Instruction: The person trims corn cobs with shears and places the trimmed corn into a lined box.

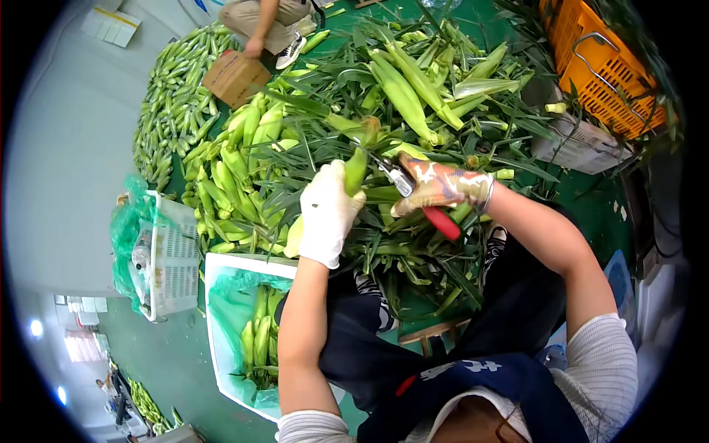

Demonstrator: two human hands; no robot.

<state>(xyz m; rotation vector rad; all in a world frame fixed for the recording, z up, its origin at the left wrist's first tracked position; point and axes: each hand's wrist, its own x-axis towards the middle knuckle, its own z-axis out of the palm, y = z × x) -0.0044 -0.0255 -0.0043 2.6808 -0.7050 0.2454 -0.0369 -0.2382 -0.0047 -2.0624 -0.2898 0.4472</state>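
My left hand (pixel 326 214), in a white glove, is closed around a green-husked ear of corn (pixel 356 171). The ear's silk end (pixel 369 133) points up and away from me. In a camouflage-patterned glove, my right hand (pixel 437 184) grips a pair of pruning shears (pixel 399 179) with a red handle. The shears' blades reach toward the tip of the held ear; whether they touch it I cannot tell. Beneath both hands spreads a heap of corn leaves and husks (pixel 436 273).
Unhusked corn (pixel 233 173) lies heaped to the left. A white box (pixel 221 332) lined with green plastic holds several ears. Beyond it stands a white basket (pixel 177 255). An orange crate (pixel 605 70) rests at upper right. Another person's hand (pixel 253 47) touches a cardboard box (pixel 235 78).
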